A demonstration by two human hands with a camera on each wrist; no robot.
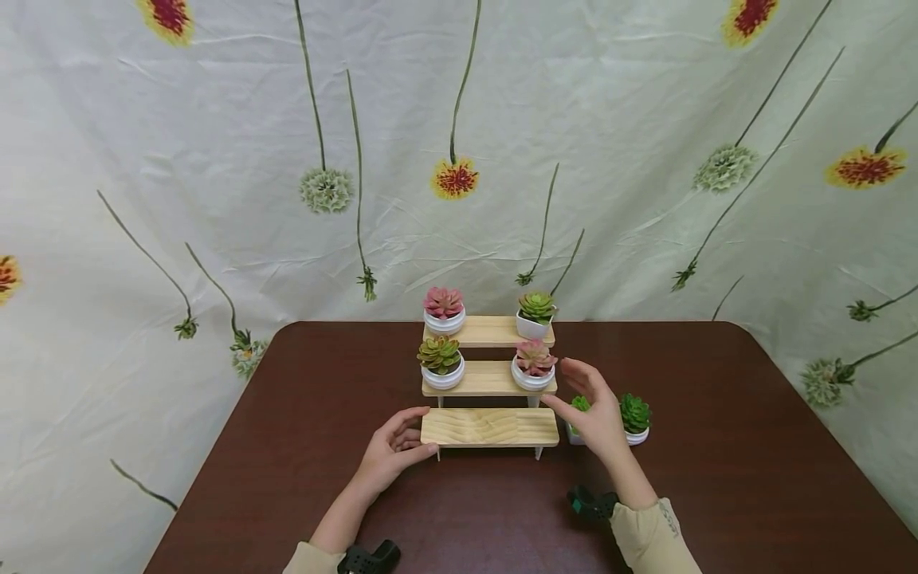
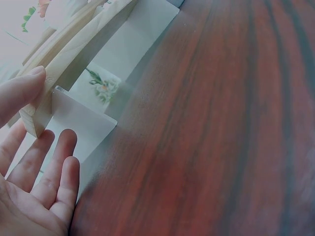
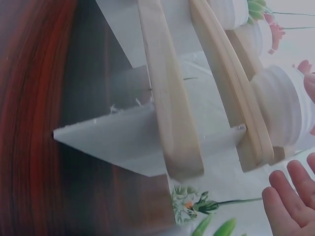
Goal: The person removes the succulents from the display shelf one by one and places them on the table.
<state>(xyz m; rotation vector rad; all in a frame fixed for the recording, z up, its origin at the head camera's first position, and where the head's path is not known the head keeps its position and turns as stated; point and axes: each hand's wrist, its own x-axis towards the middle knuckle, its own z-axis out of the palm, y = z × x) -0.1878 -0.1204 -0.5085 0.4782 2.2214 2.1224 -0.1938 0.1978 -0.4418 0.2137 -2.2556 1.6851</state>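
Note:
My left hand point(image 1: 393, 450) holds the left end of the lowest board of a three-tier wooden plant stand point(image 1: 490, 427). In the left wrist view the thumb lies on the board's top edge point(image 2: 69, 64) and fingertips meet its end from below. My right hand point(image 1: 594, 410) is spread beside the right end of the middle tier, thumb and fingers apart. Nearest to it is a pink succulent in a white pot point(image 1: 534, 367); the right wrist view shows the fingers just beside that pot point(image 3: 280, 105). A reddish-green succulent point(image 1: 441, 363) sits at the middle tier's left end.
On the top tier stand a pink succulent point(image 1: 443, 309) and a green one point(image 1: 535, 312). Partly hidden behind my right hand, another green succulent point(image 1: 579, 404) and a dark green one point(image 1: 635, 414) stand on the brown table point(image 1: 323, 399). A flowered cloth point(image 1: 402, 159) hangs behind.

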